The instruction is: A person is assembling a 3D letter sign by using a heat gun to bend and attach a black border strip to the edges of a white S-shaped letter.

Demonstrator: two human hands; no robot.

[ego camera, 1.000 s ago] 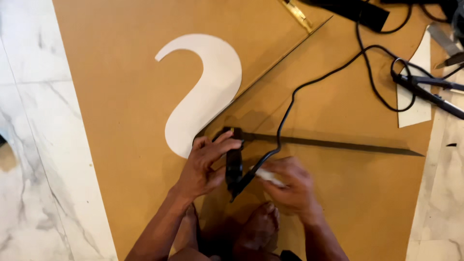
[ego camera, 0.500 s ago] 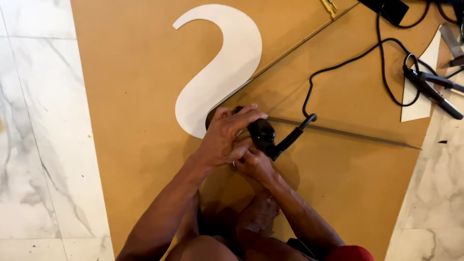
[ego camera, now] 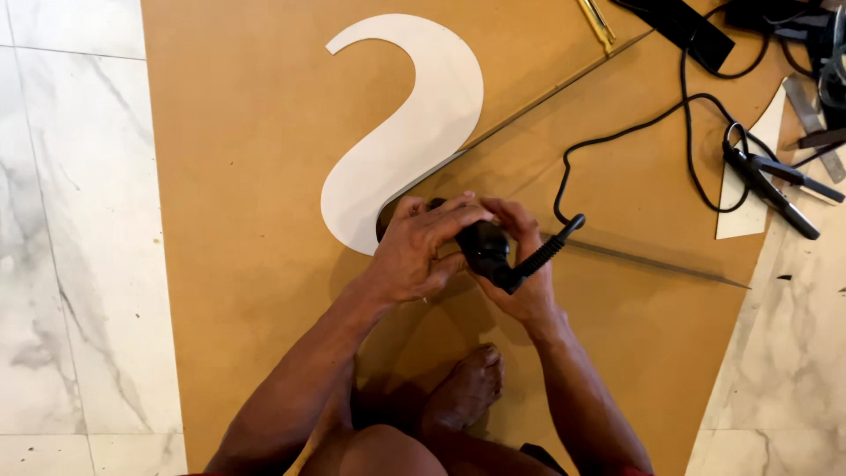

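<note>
Brown board (ego camera: 247,176), white cutout (ego camera: 405,132), cord (ego camera: 634,132)

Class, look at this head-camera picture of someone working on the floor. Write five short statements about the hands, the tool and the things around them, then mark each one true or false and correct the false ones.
1. Both the left hand and the right hand grip the black power tool. True.
2. The white S-shaped cutout lies on the marble floor. False: it lies on the brown board.
3. A black cord runs from the tool towards the upper right. True.
4. The tool is at the top end of the cutout. False: it is at the bottom end.
5. A bare foot rests on the board. True.
</note>
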